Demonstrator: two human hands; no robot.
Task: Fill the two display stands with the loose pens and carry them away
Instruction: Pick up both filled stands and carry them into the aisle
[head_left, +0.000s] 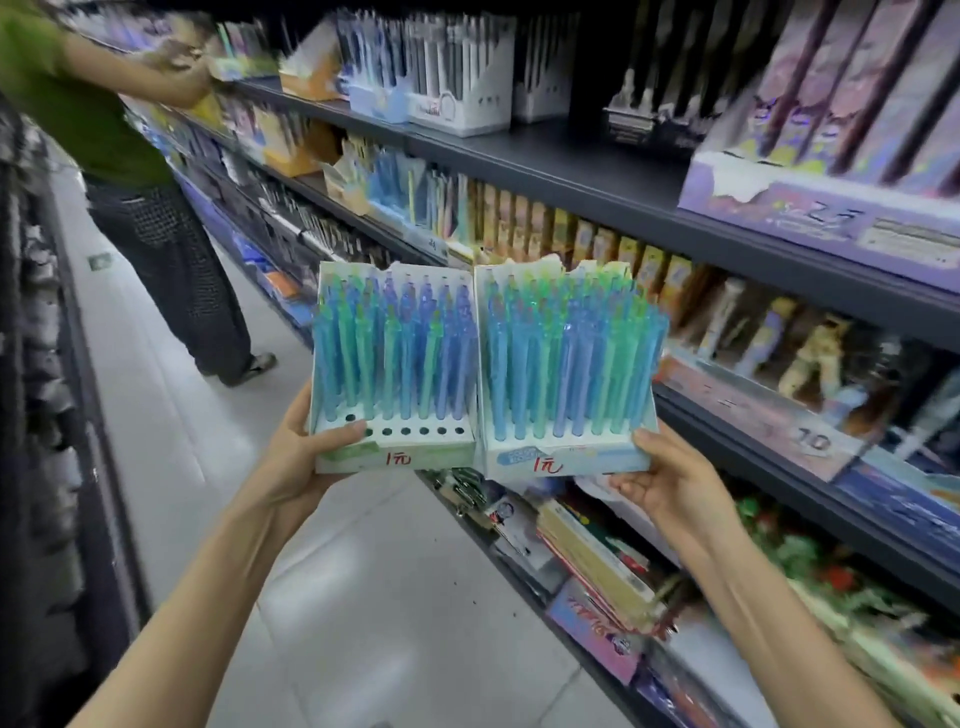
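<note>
Left grip (306, 452) clasps the left stand (405, 458), its front holes (423, 431) empty; right grip (670, 478) clasps the fuller right stand (566, 462), both side by side over the aisle floor (363, 597). Carrying seems underway; next calls for keeping them level.

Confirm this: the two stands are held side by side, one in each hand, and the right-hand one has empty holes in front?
Wrong stand. The head view shows the empty front holes in the left stand, gripped by the left hand; the right stand, in the right hand, has a full front row. Otherwise correct.
</note>
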